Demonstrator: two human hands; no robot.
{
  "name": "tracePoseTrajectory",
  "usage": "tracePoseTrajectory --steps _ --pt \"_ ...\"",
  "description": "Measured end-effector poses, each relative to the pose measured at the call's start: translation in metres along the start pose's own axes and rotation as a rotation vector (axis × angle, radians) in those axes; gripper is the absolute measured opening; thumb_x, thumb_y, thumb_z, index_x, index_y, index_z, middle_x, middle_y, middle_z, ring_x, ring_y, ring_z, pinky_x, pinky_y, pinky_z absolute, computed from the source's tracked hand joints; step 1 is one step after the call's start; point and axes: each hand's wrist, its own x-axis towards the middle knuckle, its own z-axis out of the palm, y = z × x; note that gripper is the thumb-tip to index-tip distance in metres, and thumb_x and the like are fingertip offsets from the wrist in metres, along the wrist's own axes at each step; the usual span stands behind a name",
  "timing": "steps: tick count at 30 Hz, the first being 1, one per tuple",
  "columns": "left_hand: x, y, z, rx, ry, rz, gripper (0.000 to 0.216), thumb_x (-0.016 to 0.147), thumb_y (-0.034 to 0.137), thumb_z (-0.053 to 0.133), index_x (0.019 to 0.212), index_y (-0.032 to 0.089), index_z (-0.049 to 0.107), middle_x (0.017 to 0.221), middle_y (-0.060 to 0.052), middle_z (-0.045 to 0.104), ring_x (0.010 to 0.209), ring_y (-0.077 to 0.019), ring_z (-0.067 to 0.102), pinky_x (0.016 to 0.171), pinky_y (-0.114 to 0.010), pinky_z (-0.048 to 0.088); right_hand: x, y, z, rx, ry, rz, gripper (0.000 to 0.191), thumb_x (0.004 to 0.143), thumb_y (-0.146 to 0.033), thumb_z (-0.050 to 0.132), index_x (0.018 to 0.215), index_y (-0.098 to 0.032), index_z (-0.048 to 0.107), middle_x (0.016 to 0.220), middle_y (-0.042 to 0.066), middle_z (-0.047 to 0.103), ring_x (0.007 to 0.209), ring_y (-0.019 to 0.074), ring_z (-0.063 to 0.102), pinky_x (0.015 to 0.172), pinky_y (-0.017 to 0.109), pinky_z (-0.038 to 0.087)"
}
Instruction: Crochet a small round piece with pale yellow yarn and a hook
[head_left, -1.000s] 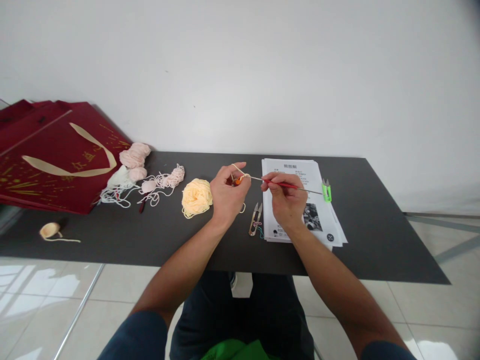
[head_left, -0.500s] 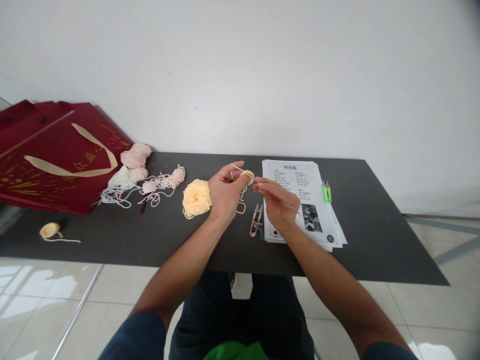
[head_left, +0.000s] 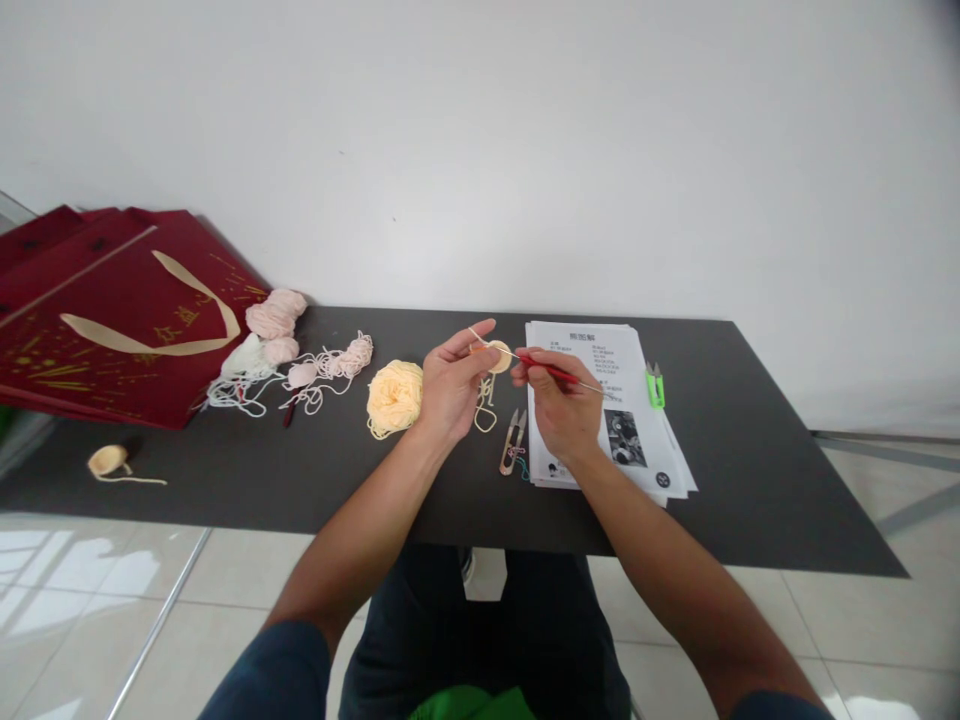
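Between the thumb and fingers of my left hand (head_left: 451, 385) is a small round cream crochet piece (head_left: 499, 357), with a strand of yarn running over the raised forefinger. My right hand (head_left: 564, 405) grips a red-handled crochet hook (head_left: 551, 370), whose metal tip reaches to the edge of the piece. Loops of yarn (head_left: 486, 410) hang below it. Just left of my left hand lies a pale yellow ball of yarn (head_left: 395, 398). Thread snips (head_left: 512, 442) rest on the table below and between the hands.
Printed sheets (head_left: 592, 470) lie beneath my right hand, with green snips (head_left: 655, 386) at their right edge. Pink yarn (head_left: 274, 314) and tangled strands (head_left: 322, 375) lie left, beside red paper bags (head_left: 142, 320). A cream crocheted cup (head_left: 107, 459) sits near the table's (head_left: 262, 480) front left.
My right hand has turned, so more of the hook's red handle shows. The crochet piece now faces the camera more. The whole view has shifted slightly.
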Motion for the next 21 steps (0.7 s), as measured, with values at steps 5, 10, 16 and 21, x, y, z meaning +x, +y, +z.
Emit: tracePoseTrajectory --steps 5,10,16,21 --pt "-0.004 -0.002 0.002 0.137 0.004 0.038 0.044 0.059 0.015 0.090 0.103 0.021 0.083 0.071 0.004 0.067 0.061 -0.0067 0.057 0.064 -0.024 0.046 0.012 -0.007 -0.009 0.042 -0.035 0.042 0.017 0.085 -0.034 0.084 0.090 -0.029 0.069 0.097 -0.001 0.080 0.069 0.0122 0.067 0.068 0.032 0.057" --pt "-0.005 -0.003 0.003 0.219 0.024 0.062 0.041 0.061 0.015 0.088 0.101 0.021 0.083 0.070 0.004 0.066 0.060 -0.0068 0.056 0.062 -0.024 0.046 0.015 -0.016 -0.017 -0.102 -0.049 -0.070 0.017 0.086 -0.032 0.083 0.089 -0.028 0.067 0.092 -0.001 0.078 0.067 0.0127 0.064 0.067 0.033 0.053" --pt "-0.005 -0.010 0.001 0.326 0.122 0.174 0.035 0.067 0.016 0.084 0.101 0.020 0.083 0.071 0.003 0.067 0.060 -0.0070 0.055 0.060 -0.023 0.045 0.005 -0.018 -0.016 -0.329 -0.081 -0.214 0.008 0.092 -0.029 0.076 0.094 -0.031 0.068 0.098 0.001 0.078 0.095 0.0204 0.072 0.088 0.042 0.057" --pt "-0.012 -0.011 0.000 0.532 0.154 0.380 0.030 0.075 0.016 0.077 0.104 0.023 0.084 0.078 0.002 0.068 0.062 -0.0079 0.052 0.057 -0.023 0.042 -0.001 -0.021 -0.008 -0.288 -0.008 -0.193 0.010 0.094 -0.026 0.074 0.097 -0.030 0.066 0.100 0.001 0.077 0.084 0.0172 0.071 0.076 0.036 0.056"
